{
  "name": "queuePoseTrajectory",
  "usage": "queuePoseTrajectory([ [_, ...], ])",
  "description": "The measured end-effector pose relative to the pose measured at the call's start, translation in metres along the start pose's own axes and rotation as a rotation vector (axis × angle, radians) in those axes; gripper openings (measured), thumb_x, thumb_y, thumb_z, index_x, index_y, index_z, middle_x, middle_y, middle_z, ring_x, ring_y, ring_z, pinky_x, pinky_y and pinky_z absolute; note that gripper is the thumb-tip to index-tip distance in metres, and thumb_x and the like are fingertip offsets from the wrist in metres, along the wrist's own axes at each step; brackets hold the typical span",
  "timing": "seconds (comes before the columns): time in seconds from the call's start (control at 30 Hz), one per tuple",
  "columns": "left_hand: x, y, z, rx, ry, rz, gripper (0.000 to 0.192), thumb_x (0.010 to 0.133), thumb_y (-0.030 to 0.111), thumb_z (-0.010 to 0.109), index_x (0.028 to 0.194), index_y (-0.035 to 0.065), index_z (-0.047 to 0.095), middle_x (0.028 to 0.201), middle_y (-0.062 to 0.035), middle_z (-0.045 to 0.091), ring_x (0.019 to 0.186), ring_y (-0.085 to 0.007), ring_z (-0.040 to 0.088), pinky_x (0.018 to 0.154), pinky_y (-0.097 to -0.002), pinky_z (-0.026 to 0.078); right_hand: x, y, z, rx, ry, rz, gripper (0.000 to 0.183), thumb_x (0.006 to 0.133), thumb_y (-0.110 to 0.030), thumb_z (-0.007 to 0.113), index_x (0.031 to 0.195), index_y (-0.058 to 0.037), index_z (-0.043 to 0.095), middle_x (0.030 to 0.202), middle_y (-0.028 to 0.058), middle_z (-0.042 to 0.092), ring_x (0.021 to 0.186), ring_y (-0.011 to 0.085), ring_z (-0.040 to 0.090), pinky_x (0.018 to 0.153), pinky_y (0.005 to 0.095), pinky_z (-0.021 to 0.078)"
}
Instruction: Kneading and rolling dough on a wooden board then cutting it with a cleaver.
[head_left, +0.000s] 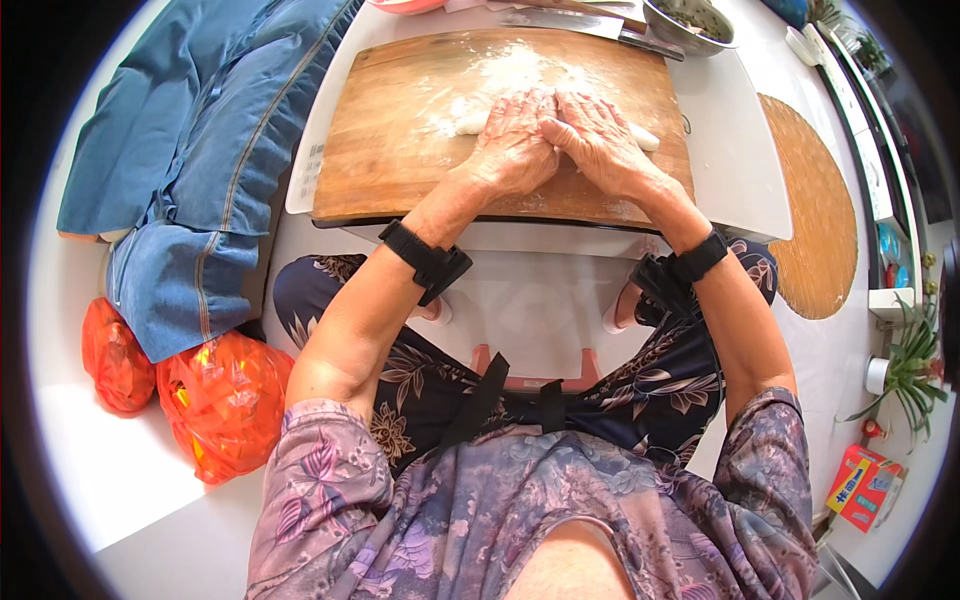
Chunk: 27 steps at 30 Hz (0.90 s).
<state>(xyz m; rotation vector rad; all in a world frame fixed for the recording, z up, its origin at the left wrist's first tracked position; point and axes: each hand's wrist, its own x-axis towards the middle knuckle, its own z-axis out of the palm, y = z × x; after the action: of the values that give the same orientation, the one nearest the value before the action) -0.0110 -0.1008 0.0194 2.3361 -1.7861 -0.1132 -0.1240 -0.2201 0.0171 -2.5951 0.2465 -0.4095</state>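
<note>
A rope of white dough (645, 138) lies crosswise on a wooden board (397, 161). Its two ends show on either side of my hands, and its middle is covered by them. My left hand (520, 139) rests flat on the dough, fingers stretched towards the far side. Beside it my right hand (598, 136) also lies flat on the dough, its thumb crossing over to touch the left hand. Neither hand has its fingers wrapped around the rope. Loose white flour (517, 66) is scattered over the board beyond and around my fingers.
Behind the board lie a cleaver (570, 22) and a metal bowl (691, 28) of chopped filling. A white table (735, 165) carries the board. Denim-covered seating (202, 127) and red plastic bags (225, 405) stand left; a round wooden board (814, 210) is right.
</note>
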Motion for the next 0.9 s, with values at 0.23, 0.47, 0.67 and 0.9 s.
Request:
queuePoseTrajectory([
  [0.23, -0.068, 0.02, 0.013, -0.049, 0.236, 0.127, 0.059, 0.094, 0.022, 0.044, 0.143, -0.0065, 0.028, 0.146, -0.0286, 0.032, 0.14, -0.0391, 0.027, 0.116, -0.048, 0.017, -0.057, -0.022, 0.0, -0.245, -0.013, -0.148, 0.082, 0.095, -0.06, 0.032, 0.144, 0.0046, 0.029, 0.149, 0.0232, 0.03, 0.142, 0.0371, 0.02, 0.117, 0.0477, 0.0113],
  [0.47, -0.03, -0.004, 0.006, -0.009, 0.153, 0.011, 0.066, 0.099, 0.044, 0.036, 0.141, -0.0071, 0.032, 0.146, -0.0286, 0.032, 0.139, -0.0397, 0.026, 0.116, -0.0482, 0.016, -0.015, 0.008, 0.002, -0.29, -0.04, -0.009, 0.089, 0.092, -0.069, 0.025, 0.147, 0.0006, 0.025, 0.152, 0.0226, 0.025, 0.144, 0.0358, 0.017, 0.117, 0.0482, 0.0097],
  [0.67, -0.05, -0.007, 0.006, 0.035, 0.178, 0.067, 0.064, 0.099, 0.043, 0.04, 0.138, -0.0071, 0.036, 0.142, -0.0291, 0.037, 0.135, -0.0414, 0.032, 0.112, -0.0495, 0.024, -0.032, -0.001, -0.01, -0.306, -0.114, -0.028, 0.088, 0.093, -0.067, 0.027, 0.146, 0.0025, 0.026, 0.151, 0.0234, 0.026, 0.143, 0.0365, 0.018, 0.116, 0.0488, 0.0105],
  [0.9, -0.081, 0.001, 0.01, 0.045, 0.26, 0.128, 0.064, 0.097, 0.039, 0.046, 0.141, -0.0061, 0.032, 0.145, -0.0274, 0.034, 0.138, -0.0398, 0.029, 0.114, -0.0498, 0.017, -0.072, -0.014, -0.013, -0.384, -0.095, -0.083, 0.084, 0.094, -0.063, 0.032, 0.147, 0.0016, 0.024, 0.152, 0.0217, 0.025, 0.144, 0.0355, 0.015, 0.117, 0.048, 0.008],
])
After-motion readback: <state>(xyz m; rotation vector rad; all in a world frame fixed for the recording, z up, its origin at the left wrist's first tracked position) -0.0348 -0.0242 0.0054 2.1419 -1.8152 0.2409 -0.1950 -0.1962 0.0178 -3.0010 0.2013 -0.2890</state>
